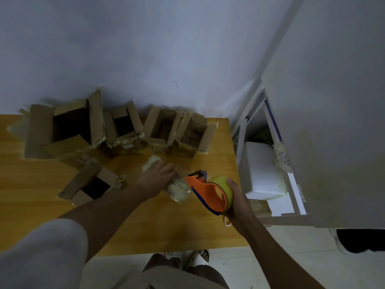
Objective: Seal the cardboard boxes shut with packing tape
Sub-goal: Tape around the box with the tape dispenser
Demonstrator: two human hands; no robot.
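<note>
Right hand [236,202] nearest, wrapped round the orange tape dispenser [210,191], one roll loaded, near the worktop's [145,226] right edge. Left hand [159,174] lies flat, fingers straight, pressing the small taped box [177,187] mid-worktop. It looks light, thin-walled, easily crushed; best steadied from the top. Count: four open boxes [160,128] along the far edge, one open box [93,186] nearer left.

Left hand [159,174] sits mid-frame, palm down, fingers stretched out flat, bare forearm running back to the lower left where a grey sleeve bunches up. Right hand [236,202] is lower right of centre, fingers curled in a grip, forearm angling off toward the bottom right corner.
</note>
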